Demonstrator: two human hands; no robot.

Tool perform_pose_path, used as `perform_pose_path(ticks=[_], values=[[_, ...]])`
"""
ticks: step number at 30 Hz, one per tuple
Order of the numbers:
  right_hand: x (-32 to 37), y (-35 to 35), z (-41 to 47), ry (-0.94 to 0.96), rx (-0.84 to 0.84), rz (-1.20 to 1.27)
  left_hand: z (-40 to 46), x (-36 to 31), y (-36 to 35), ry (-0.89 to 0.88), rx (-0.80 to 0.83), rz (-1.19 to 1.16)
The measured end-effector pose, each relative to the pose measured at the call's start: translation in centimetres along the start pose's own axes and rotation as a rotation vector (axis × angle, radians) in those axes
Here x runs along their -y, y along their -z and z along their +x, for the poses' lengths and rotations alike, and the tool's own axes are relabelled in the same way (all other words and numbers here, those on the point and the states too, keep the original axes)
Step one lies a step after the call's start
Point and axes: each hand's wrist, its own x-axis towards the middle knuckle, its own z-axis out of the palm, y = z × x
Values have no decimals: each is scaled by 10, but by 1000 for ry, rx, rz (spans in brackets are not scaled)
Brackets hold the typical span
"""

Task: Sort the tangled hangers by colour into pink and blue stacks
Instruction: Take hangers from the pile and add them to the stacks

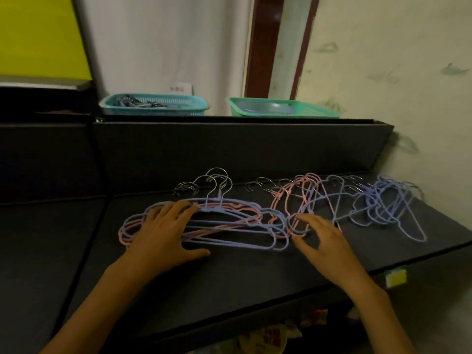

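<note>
Lying across the middle of the dark desk [229, 272], the hangers form three loose groups. On the left, a mixed bundle [217, 227] of pink and blue hangers lies roughly aligned, the metal hooks pointing toward the back panel. In the centre, a pink-and-blue tangle [304, 200] stands crossed at steep angles, touching the right end of the mixed bundle. To the right, a blue cluster [383, 205] lies overlapped near the desk's right end, its nearest loops reaching into the central tangle.

The left hand [163, 231] rests palm-down on the left part of the mixed bundle, fingers straight and spread over the wires, thumb flat on the desk surface in front; its grip is wide and holds nothing. The right hand [321, 238] hovers at the near edge of the central tangle, fingers half curled with the thumb set apart; the fingertips appear to touch a hanger loop, but whether that grip has closed on the wire cannot be told.

Behind the desk rises a dark back panel [229, 146]. Above it stand a teal basket [153, 106] holding dark clips and, to its right and well apart, a green basket [283, 108] holding a bluish dish.
</note>
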Motion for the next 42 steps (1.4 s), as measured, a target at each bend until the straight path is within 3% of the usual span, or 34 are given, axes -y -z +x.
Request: perform_pose_path(ticks=[7,18,25,36,42], values=[[-19,2,43,99,89,35,4,-8,-1,97,-59,-88],[-6,0,50,100,130,71,5,-1,10,118,-99,-197],[31,-19,41,150,157,19,-27,23,21,208,-179,-216],[89,-53,45,184,284,-297,-78,65,36,320,-170,-217],[96,-57,42,148,284,-299,-93,82,35,348,-156,-229]])
